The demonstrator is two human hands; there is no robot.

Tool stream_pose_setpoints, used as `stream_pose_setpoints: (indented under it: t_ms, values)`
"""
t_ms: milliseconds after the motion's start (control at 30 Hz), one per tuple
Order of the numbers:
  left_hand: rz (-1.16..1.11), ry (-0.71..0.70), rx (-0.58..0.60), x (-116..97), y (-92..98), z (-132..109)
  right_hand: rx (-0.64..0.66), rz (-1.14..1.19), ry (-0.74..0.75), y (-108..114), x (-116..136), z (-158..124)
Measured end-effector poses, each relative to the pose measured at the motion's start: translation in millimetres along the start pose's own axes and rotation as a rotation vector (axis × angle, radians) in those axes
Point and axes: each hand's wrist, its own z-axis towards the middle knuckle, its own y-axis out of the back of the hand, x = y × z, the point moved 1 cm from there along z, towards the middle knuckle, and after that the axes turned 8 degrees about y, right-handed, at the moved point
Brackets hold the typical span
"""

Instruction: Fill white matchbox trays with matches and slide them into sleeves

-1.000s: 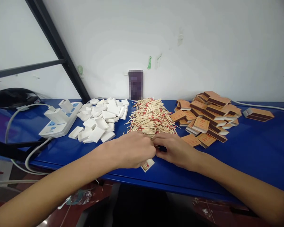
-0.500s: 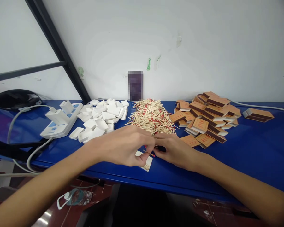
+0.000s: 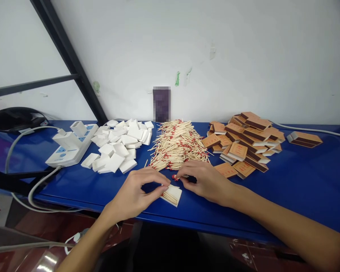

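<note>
A small white matchbox tray point(image 3: 179, 192) lies on the blue table in front of me, with several matchsticks point(image 3: 170, 197) in it. My left hand point(image 3: 143, 193) reaches over the tray's left side, thumb and forefinger pinched together on a match that they mostly cover. Just to the right, my right hand point(image 3: 208, 183) is curled, its fingertips closed on a small bunch of matches point(image 3: 175, 177) whose red heads point left. Behind both hands rises a big heap of loose red-headed matches point(image 3: 180, 145).
White empty trays point(image 3: 120, 143) are piled left of the heap, and orange matchbox sleeves point(image 3: 243, 139) to its right. One sleeve point(image 3: 304, 138) lies apart. A power strip point(image 3: 70, 151) with plugs and cables sits at left. A pixelated dark rectangle point(image 3: 161, 104) stands against the wall.
My left hand has moved left and down, away from my right hand to the tray's left side, uncovering the tray and the front of the heap. The right hand stays nearly in place.
</note>
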Motion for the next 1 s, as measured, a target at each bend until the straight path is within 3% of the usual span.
stream_pose_setpoints:
  t_ms: [233, 433, 633, 867, 1000]
  values:
    - [0.163, 0.039, 0.093, 5.1, -1.3, -6.1, -0.043, -0.010, 0.042, -1.4, -1.5, -0.8]
    - [0.222, 0.077, 0.076, 2.3, -1.6, -12.9, -0.116, 0.065, -0.016, 11.3, 10.5, 4.3]
    - [0.285, 0.043, -0.018, 5.0, -6.0, -14.8, -0.030, 0.234, 0.038, 9.1, 26.5, 5.3]
    - [0.322, 0.021, 0.004, 2.2, -6.2, -15.9, 0.128, 0.175, 0.088, 4.3, 36.7, 8.7]
    - [0.293, -0.021, -0.020, 2.4, -7.6, -14.9, 0.128, 0.179, 0.122, 1.7, 37.4, 7.3]
